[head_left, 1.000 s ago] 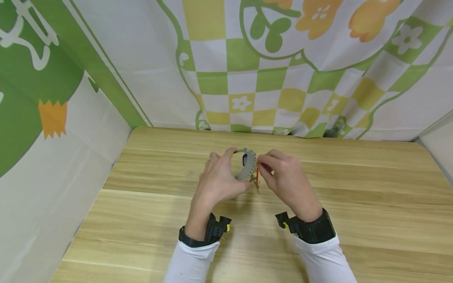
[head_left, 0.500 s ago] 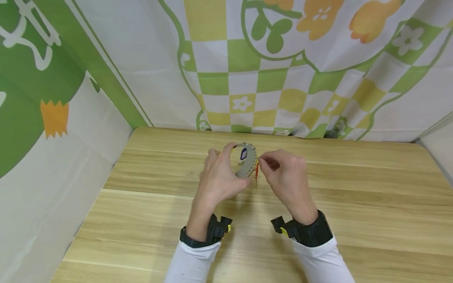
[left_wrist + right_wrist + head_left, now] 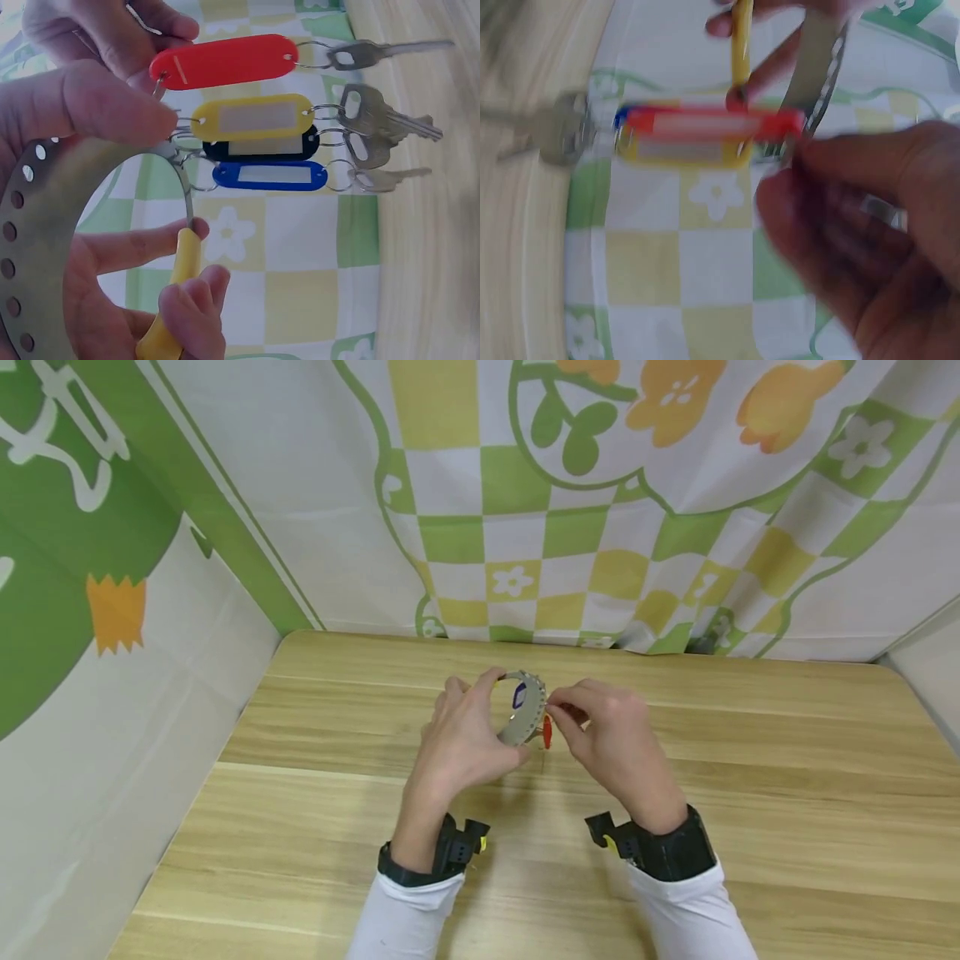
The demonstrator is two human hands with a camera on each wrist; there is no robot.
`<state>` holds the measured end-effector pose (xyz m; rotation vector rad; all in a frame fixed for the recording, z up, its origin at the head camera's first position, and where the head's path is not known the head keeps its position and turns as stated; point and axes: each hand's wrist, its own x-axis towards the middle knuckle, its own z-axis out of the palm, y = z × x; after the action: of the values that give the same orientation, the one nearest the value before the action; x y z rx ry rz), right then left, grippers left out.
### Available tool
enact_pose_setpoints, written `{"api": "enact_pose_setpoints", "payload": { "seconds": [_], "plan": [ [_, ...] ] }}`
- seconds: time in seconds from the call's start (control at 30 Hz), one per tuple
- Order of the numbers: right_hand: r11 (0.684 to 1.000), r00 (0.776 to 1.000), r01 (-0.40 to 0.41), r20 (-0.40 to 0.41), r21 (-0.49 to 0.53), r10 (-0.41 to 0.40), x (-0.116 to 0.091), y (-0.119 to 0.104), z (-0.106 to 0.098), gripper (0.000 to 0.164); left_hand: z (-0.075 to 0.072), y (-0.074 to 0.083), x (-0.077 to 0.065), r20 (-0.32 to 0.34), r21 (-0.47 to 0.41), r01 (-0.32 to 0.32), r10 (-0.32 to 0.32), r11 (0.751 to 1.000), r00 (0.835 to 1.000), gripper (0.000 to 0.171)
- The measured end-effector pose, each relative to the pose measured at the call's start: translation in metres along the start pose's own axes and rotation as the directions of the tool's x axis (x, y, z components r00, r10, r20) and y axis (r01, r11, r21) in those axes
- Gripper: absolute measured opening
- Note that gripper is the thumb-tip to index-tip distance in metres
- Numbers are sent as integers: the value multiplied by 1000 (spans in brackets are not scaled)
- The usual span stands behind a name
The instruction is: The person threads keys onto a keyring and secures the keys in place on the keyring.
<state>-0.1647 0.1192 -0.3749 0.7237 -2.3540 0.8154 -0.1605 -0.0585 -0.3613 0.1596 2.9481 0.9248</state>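
My left hand (image 3: 465, 739) grips a metal hoop (image 3: 529, 717), a curved band with a row of holes along it and a yellow plastic handle (image 3: 182, 274). Several key tags hang off the hoop by small rings: a red tag (image 3: 229, 61), a yellow tag (image 3: 251, 116), a black tag (image 3: 309, 146) partly hidden, and a blue tag (image 3: 274, 176). Each carries a key, such as the silver key (image 3: 356, 55) on the red one. My right hand (image 3: 618, 743) pinches thumb and finger together at the red tag's small ring, which those fingertips mostly hide in the right wrist view.
Both hands are above a light wooden table (image 3: 315, 718). A green, white and yellow patterned curtain (image 3: 517, 527) hangs along its back edge, and a white and green cloth (image 3: 187, 635) borders the left side.
The hoop rose slightly, then came back down in my left hand. My right hand has shifted slightly, and the red tag has turned its broad face more toward the head view.
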Motion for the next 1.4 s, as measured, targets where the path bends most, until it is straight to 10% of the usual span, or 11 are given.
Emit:
{"api": "enact_pose_setpoints", "payload": {
  "seconds": [0.23,0.87,1.4],
  "plan": [
    [972,970,-236,-65,7,236,1,-9,5,5,2,2,0,-69,25,20,-18,999,997,94],
    [998,998,51,18,35,-52,-1,1,4,5,0,-1,0,69,-19,35,-33,999,997,96],
    [986,986,-169,19,5,168,1,-8,5,6,6,2,1,-28,40,95,-94,995,995,93]
  ]
}}
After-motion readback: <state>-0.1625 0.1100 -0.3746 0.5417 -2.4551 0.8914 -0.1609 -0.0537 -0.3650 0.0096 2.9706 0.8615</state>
